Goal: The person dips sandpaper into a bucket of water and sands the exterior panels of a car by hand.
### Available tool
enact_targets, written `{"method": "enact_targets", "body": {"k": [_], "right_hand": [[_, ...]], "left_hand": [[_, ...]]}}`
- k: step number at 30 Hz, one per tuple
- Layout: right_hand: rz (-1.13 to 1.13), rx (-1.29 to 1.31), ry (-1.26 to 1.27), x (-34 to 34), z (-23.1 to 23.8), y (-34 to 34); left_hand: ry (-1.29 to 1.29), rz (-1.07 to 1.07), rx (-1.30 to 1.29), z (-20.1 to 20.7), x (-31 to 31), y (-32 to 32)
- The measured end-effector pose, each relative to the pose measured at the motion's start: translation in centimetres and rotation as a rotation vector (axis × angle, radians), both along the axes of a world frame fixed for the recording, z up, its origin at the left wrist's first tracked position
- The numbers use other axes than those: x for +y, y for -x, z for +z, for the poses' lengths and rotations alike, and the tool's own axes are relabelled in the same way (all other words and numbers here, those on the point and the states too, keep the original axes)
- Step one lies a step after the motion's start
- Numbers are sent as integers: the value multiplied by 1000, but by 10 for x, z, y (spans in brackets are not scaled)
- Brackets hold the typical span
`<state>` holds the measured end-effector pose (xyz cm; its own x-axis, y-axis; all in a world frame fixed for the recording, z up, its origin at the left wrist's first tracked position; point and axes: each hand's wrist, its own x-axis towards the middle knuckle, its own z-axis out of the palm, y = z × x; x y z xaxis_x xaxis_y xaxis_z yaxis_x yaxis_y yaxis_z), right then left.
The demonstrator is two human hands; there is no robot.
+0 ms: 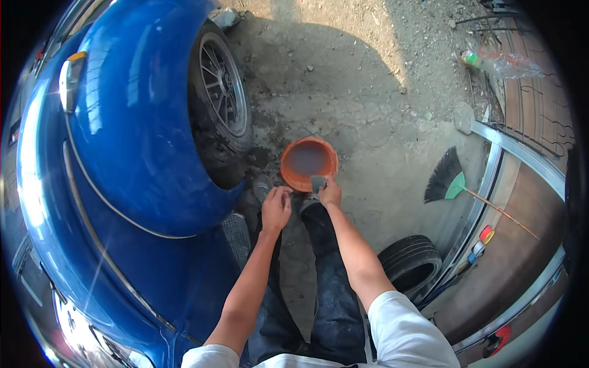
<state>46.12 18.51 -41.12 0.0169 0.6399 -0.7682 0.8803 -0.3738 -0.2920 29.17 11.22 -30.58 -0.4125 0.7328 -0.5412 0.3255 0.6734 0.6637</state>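
My right hand point(331, 194) is closed on a small flat grey piece point(318, 183) that looks like sandpaper, held at the near rim of an orange bucket point(335, 161). Murky greyish water point(308, 158) stands in the bucket. Just left of the rim is my left hand point(277, 207), its fingers loosely bent and apart, with nothing seen in them. My shoes show below both hands, close to the bucket.
A blue car point(138, 122) with a spoked front wheel point(224, 83) fills the left. On the right are a loose tyre point(410, 264), a black broom head point(446, 178) with a wooden handle, and a metal frame point(521, 150). A clear plastic bag point(512, 64) lies at the far right.
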Motion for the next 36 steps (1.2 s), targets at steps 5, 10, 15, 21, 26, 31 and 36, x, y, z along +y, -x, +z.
{"method": "enact_targets", "body": {"k": [5,10,15,21,26,31,36], "right_hand": [[44,-90,-111,8,-121,-4],[49,-152,25,7,-172,36],[146,-68,40,4,-205,26],[-94,191,-121,-10,-116,41],[-43,559,-366,46,38,89],[398,921,-720,75,211,212],[756,1027,-1008,52,262,331]], "left_hand": [[469,-300,-290,-145,-22,-33],[355,-87,-234,-211,-19,-3],[305,78,-348,-191,-13,13],[34,217,-231,-49,-30,46],[-298,232,432,102,-31,98],[-269,240,1030,150,-29,203],[-313,260,1054,129,-31,265]]}}
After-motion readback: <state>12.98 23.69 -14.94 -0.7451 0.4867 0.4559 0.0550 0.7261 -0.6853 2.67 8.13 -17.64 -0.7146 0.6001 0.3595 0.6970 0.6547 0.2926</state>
